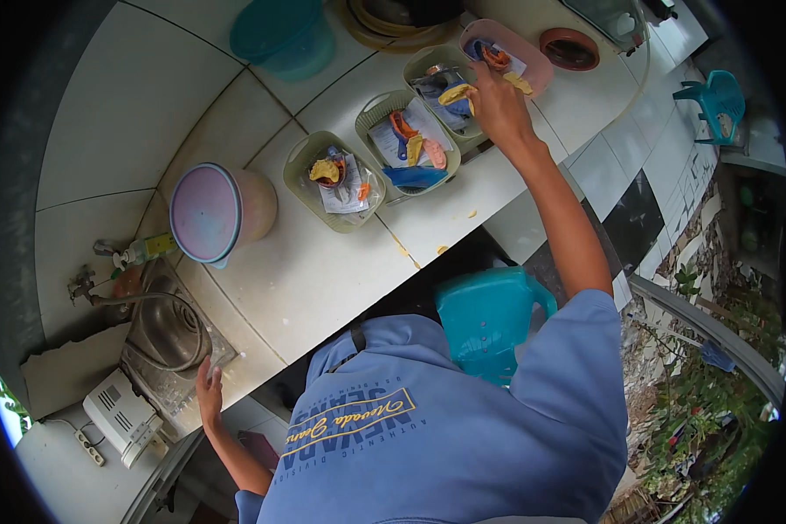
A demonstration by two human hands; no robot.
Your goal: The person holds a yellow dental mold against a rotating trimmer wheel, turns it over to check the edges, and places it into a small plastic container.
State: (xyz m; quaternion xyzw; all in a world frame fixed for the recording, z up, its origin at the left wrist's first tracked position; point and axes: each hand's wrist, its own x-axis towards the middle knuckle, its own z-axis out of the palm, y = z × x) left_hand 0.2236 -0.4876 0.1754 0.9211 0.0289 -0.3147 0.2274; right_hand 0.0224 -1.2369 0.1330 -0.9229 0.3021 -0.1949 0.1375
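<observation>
My right hand point(499, 106) reaches over the row of baskets, fingers closed on a yellow curved piece point(457, 93) that looks like a dental impression. Another yellow piece point(518, 83) shows past the hand at the pink basket point(540, 73); whether the hand touches it I cannot tell. Below the held piece is a green basket point(423, 61) with blue and metal items. A second green basket point(364, 118) holds papers and orange, yellow and pink molded pieces. In a third green basket point(299, 179) lie a yellow-and-brown piece and paper in plastic. My left hand point(208, 393) hangs open beside the sink's edge.
A lidded round tub point(205, 212) stands left of the baskets, near the metal sink point(170, 332) with its hose. A white appliance point(122, 410) sits beyond the sink. Teal tub point(284, 39) and brown bowl point(569, 49) are at the back. Below the counter edge is a teal chair point(485, 319).
</observation>
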